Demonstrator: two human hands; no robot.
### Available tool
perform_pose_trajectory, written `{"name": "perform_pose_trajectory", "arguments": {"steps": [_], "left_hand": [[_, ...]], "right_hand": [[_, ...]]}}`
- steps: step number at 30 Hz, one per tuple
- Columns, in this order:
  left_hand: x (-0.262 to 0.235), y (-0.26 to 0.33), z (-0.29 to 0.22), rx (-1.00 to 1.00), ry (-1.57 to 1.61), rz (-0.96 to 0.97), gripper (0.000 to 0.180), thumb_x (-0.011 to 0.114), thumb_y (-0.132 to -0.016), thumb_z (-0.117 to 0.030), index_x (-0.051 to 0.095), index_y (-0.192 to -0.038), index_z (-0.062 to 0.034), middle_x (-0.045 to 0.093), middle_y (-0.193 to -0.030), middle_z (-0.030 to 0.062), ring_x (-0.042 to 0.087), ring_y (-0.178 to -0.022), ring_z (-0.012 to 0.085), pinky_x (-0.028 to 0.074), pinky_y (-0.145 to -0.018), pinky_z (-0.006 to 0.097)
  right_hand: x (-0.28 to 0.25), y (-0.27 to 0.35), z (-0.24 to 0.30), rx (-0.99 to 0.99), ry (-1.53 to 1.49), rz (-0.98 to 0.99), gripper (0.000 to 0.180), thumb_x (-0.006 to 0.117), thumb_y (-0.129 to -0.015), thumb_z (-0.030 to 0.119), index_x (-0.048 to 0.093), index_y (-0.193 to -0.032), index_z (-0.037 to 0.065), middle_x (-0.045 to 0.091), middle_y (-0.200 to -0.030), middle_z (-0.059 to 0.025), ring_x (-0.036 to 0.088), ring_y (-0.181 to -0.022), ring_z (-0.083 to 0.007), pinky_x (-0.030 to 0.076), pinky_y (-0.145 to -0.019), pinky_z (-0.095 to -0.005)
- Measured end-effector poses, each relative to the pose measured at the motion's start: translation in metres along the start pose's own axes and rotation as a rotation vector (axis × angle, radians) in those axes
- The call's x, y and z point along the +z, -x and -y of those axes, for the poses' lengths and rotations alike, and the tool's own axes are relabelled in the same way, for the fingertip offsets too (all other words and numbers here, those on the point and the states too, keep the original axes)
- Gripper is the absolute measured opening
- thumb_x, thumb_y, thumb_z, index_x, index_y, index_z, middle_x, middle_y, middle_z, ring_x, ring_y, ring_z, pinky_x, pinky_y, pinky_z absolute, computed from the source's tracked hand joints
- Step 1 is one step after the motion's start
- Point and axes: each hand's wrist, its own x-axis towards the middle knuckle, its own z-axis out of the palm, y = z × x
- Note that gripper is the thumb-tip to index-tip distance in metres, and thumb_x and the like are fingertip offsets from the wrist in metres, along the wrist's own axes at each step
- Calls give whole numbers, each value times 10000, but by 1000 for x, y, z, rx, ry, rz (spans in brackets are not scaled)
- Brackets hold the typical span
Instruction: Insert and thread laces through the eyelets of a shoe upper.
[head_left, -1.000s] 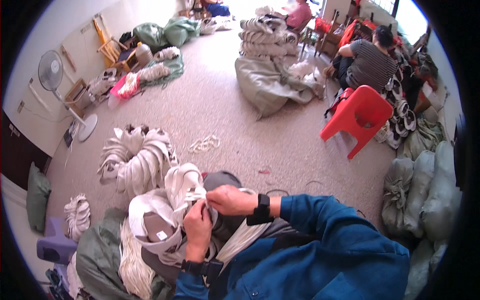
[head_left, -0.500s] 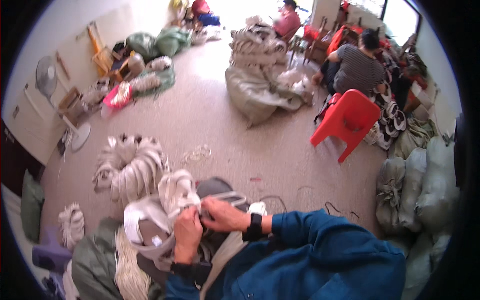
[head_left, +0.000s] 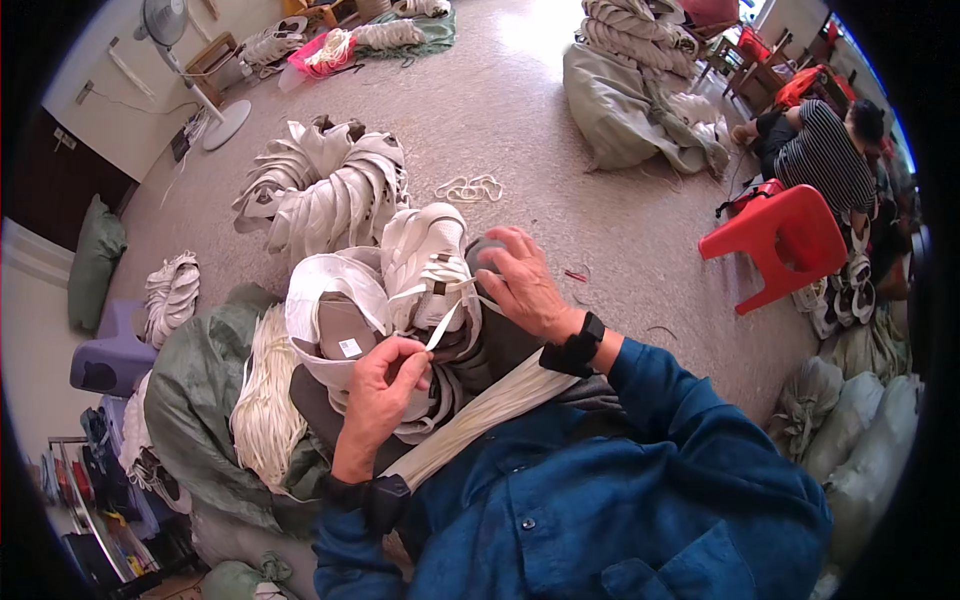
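Note:
A white shoe upper (head_left: 432,245) with a partly threaded front stands upright before me among stacked uppers. A pale flat shoelace (head_left: 442,328) runs from its eyelets. My left hand (head_left: 385,388) pinches one end of the lace between thumb and fingertips, just below the upper. To the upper's right, my right hand (head_left: 528,288) has curled fingers, and the other lace strand runs into them; its thumb is hidden. Left of the upper lies another white shoe upper (head_left: 338,290), its brown insole and a small white label showing. A bundle of pale laces (head_left: 480,420) lies across my lap.
A ring of stacked uppers (head_left: 335,190) sits on the floor ahead, with loose laces (head_left: 470,188) beside it. More laces (head_left: 268,400) rest on a green sack (head_left: 200,390) at my left. A red chair (head_left: 775,245) and a seated person (head_left: 825,155) are to the right.
My hands were close together at the shoe upper; they are now apart, with lace strands stretched out from the eyelets. The whole view has tilted down and shifted.

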Motion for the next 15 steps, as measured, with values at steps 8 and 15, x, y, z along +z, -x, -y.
{"name": "perform_pose_trajectory", "arguments": {"steps": [8,15], "left_hand": [[19,-56,3,270,76,-184,138,576,-995,-127,632,-997,-1,672,-907,56,627,-810,86,510,-779,231],[10,-64,5,203,751,-51,155,539,-981,-127,579,-859,-41,636,-817,82,580,-684,162,513,-745,316]], "right_hand": [[1,19,27,42,-275,217,171,653,-893,167,565,-849,28,554,-949,-150,550,-886,-362,454,-768,-438],[12,15,26,52,-5,184,258,754,-750,160,531,-794,39,542,-939,-132,539,-896,-337,421,-779,-418]]}}
